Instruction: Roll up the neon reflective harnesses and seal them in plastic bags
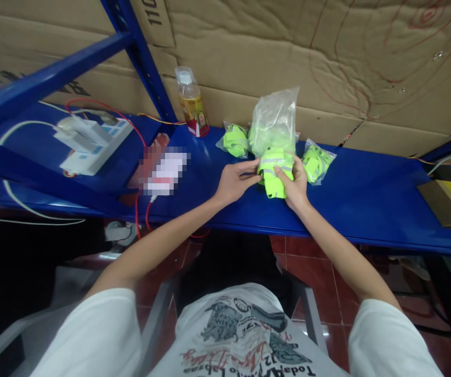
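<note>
Currently bagging: left hand (236, 180) and right hand (296, 183) both grip the folded neon vest (274, 175) mid-shelf (367, 199) beneath an open clear bag (274, 123); next needs feeding it squarely in.

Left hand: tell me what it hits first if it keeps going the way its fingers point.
The left hand points right, at the folded green vest it already touches. Beyond that is the right hand, on the vest's other side.
</note>
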Tool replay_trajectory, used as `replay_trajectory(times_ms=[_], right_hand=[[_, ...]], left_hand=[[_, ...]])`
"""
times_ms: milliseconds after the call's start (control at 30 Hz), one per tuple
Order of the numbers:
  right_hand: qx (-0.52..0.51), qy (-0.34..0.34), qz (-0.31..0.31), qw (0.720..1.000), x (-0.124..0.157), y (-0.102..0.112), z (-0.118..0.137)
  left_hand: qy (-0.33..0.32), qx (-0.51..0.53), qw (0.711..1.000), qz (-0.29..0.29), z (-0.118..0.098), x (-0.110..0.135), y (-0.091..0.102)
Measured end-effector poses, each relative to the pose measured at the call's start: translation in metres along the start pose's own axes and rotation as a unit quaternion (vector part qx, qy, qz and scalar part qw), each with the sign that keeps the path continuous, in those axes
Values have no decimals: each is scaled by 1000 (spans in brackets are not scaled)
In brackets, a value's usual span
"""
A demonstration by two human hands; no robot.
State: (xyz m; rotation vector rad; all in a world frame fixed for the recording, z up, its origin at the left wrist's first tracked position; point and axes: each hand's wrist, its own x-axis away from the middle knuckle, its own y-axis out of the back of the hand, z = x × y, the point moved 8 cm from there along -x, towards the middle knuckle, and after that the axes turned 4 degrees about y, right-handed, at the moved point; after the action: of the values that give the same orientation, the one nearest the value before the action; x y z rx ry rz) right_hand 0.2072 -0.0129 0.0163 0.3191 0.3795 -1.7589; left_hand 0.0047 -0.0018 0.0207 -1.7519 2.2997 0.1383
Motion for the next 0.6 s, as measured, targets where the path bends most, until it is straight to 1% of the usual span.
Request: replay_trajectory(times_ms=[67,133,200,267,367,467,500,533,600], right_hand=[[-35,-19,5,999,-18,-4,-7],[-59,-37,13,997,-36,-10,-17],[-65,-39,3,997,-52,-12,-26],[-49,-21,-25,998,-63,-11,-31],[-11,26,-66,997,-65,-9,-31],[15,73,-75,994,-54,-13,-19],[25,89,-74,993,-49,-14,-13],[36,100,-74,992,-45,-16,-8],[47,108,-78,990,-37,-19,-1]], left_hand=[[-40,-24,999,-7,-10,-19,-1],[-70,-47,996,-23,-13,-38,0],[-84,-43,995,-33,-9,-56,0],[-83,-27,995,-46,0,-66,1],[-37,-2,998,-49,15,-67,4],[30,57,998,-7,21,-56,-2],[37,70,997,-1,20,-52,-3],[30,68,997,-5,16,-48,-4],[-17,30,999,-36,6,-44,-2]])
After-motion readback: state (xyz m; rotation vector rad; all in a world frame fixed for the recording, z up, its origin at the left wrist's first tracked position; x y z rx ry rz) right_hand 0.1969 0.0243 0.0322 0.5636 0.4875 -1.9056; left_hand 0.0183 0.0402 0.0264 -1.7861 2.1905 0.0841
